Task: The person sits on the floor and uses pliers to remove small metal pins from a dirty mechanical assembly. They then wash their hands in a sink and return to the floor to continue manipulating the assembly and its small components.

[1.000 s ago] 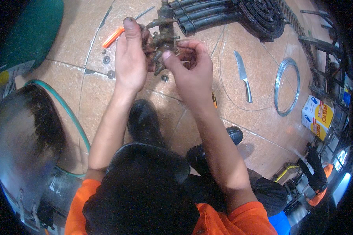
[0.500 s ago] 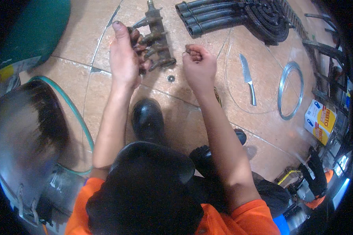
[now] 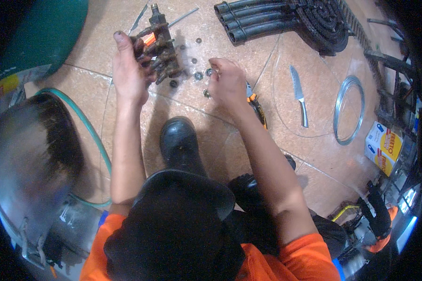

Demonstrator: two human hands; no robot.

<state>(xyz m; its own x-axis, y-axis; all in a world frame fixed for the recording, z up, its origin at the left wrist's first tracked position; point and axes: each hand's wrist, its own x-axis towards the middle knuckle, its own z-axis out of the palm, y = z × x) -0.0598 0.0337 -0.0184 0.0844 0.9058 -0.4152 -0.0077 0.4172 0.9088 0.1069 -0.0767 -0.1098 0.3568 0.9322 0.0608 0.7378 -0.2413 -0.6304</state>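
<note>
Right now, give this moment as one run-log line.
left hand: holds dark metal fitting; right hand: beside small round parts, grip unclear; knife: on floor

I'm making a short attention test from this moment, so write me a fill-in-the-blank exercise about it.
1. The person's ____ hand holds the dark metal manifold.
2. Near the right hand, small round parts lie on the tiled ____.
3. Just left of the wire coil lies a ____ with a long, pointed blade.
4. The person's shirt sleeves are coloured ____.

Missing words: left; floor; knife; orange.
</note>
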